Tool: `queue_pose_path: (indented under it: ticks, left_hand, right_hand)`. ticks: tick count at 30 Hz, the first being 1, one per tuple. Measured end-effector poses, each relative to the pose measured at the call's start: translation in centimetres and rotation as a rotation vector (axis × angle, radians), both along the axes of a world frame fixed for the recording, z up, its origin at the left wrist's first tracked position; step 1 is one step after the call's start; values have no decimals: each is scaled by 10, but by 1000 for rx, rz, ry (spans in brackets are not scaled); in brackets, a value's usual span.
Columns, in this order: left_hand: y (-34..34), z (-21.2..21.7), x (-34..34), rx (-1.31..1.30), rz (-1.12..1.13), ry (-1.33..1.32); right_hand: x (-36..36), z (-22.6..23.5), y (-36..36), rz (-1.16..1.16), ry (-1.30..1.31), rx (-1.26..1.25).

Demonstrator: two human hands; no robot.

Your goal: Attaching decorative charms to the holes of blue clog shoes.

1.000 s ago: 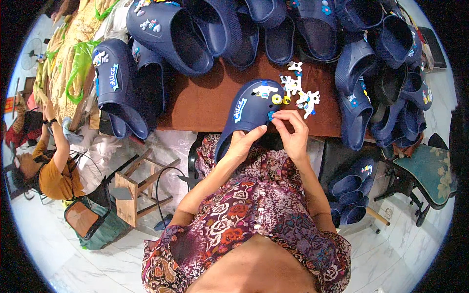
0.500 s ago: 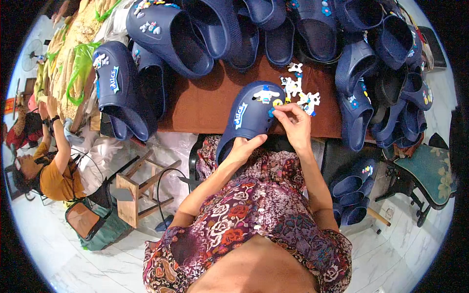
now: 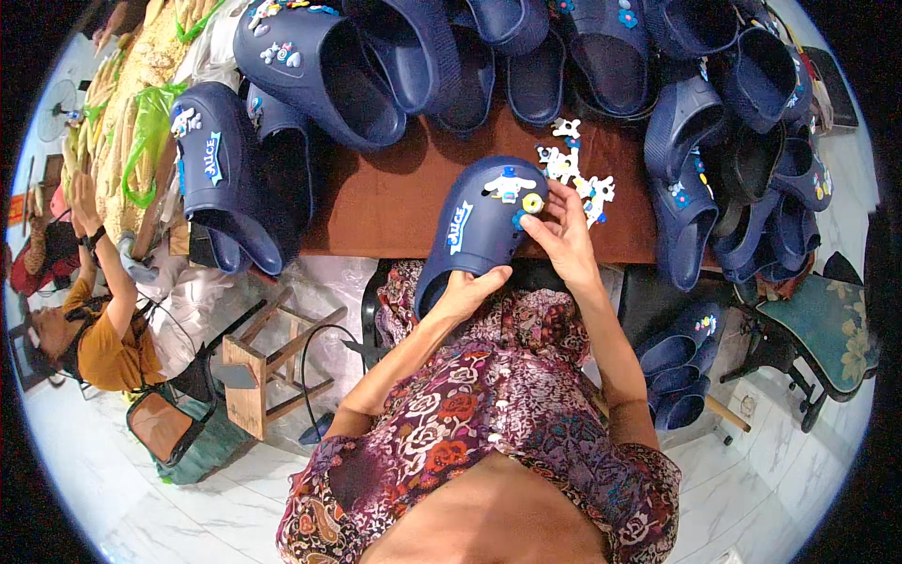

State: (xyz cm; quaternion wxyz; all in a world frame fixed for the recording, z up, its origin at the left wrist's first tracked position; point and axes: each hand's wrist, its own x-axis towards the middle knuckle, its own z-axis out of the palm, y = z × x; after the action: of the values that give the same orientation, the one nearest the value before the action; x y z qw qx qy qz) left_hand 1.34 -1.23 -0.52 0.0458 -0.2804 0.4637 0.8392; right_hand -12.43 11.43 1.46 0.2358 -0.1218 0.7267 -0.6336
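A navy blue clog (image 3: 486,209) is tilted over the near edge of the brown-topped table. My left hand (image 3: 468,293) grips its open heel end, fingers inside the shoe and thumb lying outside. On its upper sit a white lettered banner charm (image 3: 459,228), a white character charm with a blue hat (image 3: 509,185) and a yellow round charm (image 3: 533,204). At the clog's right side, my right hand (image 3: 566,230) has its thumb pressed on a small blue flower charm (image 3: 519,219), its other fingers curled by the shoe's edge. Several loose white charms (image 3: 596,195) lie just beyond that hand.
Navy clogs (image 3: 362,85) line the table's far side, with more at left (image 3: 225,179) and right (image 3: 684,216). A wooden stool (image 3: 246,385) stands left, a green chair (image 3: 819,334) right. Clogs rest low right (image 3: 678,367). Another person (image 3: 103,329) works at far left.
My right fingers have shifted from pinching over the charms to the clog's right edge, uncovering the yellow charm. The thumb stays at the blue flower. My left hand keeps its hold.
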Motion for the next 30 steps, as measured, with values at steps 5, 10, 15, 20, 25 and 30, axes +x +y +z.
queue_pose_path:
  ticks: [5,10,15,20,25,30]
  left_hand:
    - [2,-3,1,8,10,7]
    - [0,-3,0,-13,-8,7]
    - [-2,3,2,-35,-10,-22]
    - [-4,4,1,-61,-34,-20]
    - [-4,-1,0,-14,-22,-29]
    - [-6,3,1,-31,-60,-3]
  right_hand:
    - [7,-3,-6,6,-116,-152]
    - [8,-3,-9,31,-92,-204]
    - [0,4,-4,148,-109,-197]
    - [-5,-5,-1,178,-77,-98]
    - [-3,0,-4,103,-134,-124]
    - [-11,5,2,119,-365,-300]
